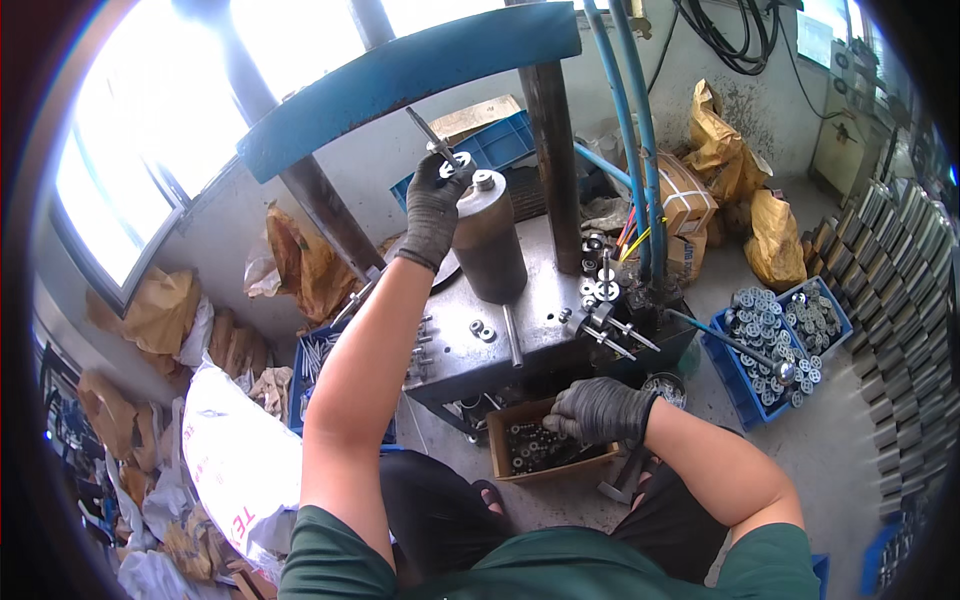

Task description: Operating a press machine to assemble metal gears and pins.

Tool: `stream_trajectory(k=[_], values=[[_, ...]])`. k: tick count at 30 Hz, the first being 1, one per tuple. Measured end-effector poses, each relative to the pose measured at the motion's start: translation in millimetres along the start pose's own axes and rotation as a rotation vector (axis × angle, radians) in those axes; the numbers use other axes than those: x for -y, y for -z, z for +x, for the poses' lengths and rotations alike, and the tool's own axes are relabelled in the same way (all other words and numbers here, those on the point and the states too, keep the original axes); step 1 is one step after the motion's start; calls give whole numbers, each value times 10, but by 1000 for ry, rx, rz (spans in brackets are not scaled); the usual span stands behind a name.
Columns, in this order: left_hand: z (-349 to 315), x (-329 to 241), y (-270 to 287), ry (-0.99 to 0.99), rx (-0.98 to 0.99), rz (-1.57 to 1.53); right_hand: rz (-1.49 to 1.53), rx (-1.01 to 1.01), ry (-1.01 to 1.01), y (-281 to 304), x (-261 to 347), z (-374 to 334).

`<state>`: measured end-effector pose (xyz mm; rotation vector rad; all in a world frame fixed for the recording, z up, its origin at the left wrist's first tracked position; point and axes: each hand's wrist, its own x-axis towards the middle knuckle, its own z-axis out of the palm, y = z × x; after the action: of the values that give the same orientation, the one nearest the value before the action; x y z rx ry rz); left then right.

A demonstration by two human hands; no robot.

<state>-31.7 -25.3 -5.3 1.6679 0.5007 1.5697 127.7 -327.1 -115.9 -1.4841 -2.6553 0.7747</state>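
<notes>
My left hand (434, 212), in a dark grey work glove, is raised beside the top of a grey metal cylinder (488, 245). Its fingers are closed round a metal shaft (425, 127) with a slotted silver wheel on it; the shaft tilts up and to the left. Low in front of the metal work table (545, 335), my gloved right hand (604, 410) hangs over the right part of a cardboard box (572, 463) of small dark parts. Its fingers are curled together, and whatever they may hold is hidden. A short metal rod (512, 337) lies below the cylinder.
A blue press frame (410, 75) arches over the table. Several shafts with wheels (608, 318) lie at the table's right. Beyond are blue bins of silver wheels (762, 340). A hammer (625, 478) rests on the floor by my foot. At the left stands a white sack (235, 450).
</notes>
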Motion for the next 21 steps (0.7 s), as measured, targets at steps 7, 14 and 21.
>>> stream_trajectory(k=[7, 14, 21], values=[[355, 247, -93, 147, 50, -7, 118, -53, 60, -257, 70, -119], [336, 199, -149, 185, 99, -39, -141, 90, 76, -181, 127, -300], [269, 115, -204, 280, 150, -26, -154, 80, 73, -248, 72, -422]])
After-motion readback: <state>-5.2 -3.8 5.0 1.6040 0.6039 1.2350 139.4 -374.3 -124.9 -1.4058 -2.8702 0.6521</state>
